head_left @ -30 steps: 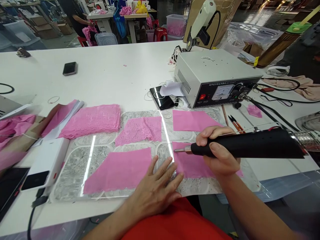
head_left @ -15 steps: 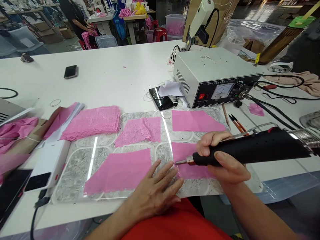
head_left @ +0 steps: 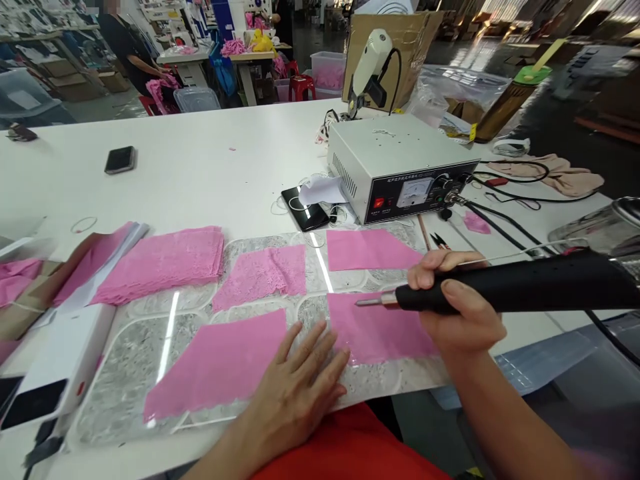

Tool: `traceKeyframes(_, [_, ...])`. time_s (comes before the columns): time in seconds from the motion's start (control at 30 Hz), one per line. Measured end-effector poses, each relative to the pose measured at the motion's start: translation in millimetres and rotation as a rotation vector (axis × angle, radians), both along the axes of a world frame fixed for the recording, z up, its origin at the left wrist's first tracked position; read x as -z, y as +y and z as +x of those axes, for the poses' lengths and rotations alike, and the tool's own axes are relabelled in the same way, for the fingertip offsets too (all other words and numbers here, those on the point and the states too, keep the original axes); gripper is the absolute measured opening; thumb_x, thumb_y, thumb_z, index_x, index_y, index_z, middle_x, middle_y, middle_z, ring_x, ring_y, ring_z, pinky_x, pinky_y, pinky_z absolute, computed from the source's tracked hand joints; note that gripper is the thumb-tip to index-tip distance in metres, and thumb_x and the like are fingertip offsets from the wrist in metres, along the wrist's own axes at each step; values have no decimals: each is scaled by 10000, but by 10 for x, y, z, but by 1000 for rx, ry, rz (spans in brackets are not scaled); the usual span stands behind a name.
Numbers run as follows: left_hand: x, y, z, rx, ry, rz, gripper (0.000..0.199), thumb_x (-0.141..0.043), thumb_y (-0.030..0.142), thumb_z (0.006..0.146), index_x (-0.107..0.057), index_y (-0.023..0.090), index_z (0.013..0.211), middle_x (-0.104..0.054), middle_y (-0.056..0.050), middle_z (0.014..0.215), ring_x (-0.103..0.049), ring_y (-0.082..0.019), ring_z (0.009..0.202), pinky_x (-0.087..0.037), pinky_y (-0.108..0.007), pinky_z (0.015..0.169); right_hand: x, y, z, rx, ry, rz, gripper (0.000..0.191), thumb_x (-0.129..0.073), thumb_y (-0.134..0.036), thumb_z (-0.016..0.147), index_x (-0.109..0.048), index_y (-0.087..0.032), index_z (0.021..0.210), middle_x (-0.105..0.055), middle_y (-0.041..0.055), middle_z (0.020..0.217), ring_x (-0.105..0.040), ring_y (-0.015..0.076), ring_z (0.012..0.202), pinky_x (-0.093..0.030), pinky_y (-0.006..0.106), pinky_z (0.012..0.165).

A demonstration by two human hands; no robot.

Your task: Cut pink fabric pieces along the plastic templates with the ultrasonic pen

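Note:
My right hand is wrapped around a black handheld ultrasonic tool with a pointed metal tip. That tip hovers over, or just touches, a pink fabric piece; I cannot tell which. My left hand lies flat with fingers spread on the mat, between that piece and another pink fabric piece on the left. Farther back are a pink lace piece, creased on its right side, and a plain pink piece. A stack of pink lace sits at the back left.
Behind the mat stands a grey control box with cables running right. A black phone lies beside it. At left are a white device and a brown wrap with fabric. A glass jar stands right. Another person is in the background.
The view has shifted, so the table things appear farther left. The tool tip has moved right, away from my left fingertips, over the pink piece. My left hand stays flat.

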State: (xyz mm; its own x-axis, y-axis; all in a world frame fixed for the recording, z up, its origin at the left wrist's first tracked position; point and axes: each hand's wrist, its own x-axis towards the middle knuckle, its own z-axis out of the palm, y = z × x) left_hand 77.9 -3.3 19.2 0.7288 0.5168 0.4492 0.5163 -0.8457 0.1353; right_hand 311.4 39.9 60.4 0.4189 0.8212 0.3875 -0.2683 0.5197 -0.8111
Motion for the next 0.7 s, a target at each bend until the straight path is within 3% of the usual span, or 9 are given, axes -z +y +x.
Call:
traceKeyframes(0.13, [28, 92, 85, -85, 60, -3, 360, -445, 268, 985, -560, 165, 1311, -539, -79, 1404, -348, -296, 1404, -179, -510, 1186, 23, 56, 146, 107, -22, 19, 106, -628, -184, 648, -598, -199, 749, -567, -1, 767, -523, 103, 573, -468, 286, 569])
traceKeyframes(0.37, [139, 150, 154, -153, 79, -26, 377, -431, 287, 991, -541, 201, 1341, -503, -54, 1440, -311, -297, 1417, -84, -528, 1190, 133, 85, 87, 68, -47, 29, 109, -639, -213, 693, -598, -205, 793, -574, 4, 803, -535, 107, 598, -476, 294, 586])
traceKeyframes(0.7, [160, 155, 149, -148, 83, -44, 385, -433, 310, 991, -535, 219, 1351, -498, -48, 1445, -324, -288, 1409, -65, -527, 1192, 150, 115, 19, 12, -92, 53, 102, -642, -223, 736, -593, -206, 824, -572, 4, 824, -538, 105, 609, -478, 299, 600])
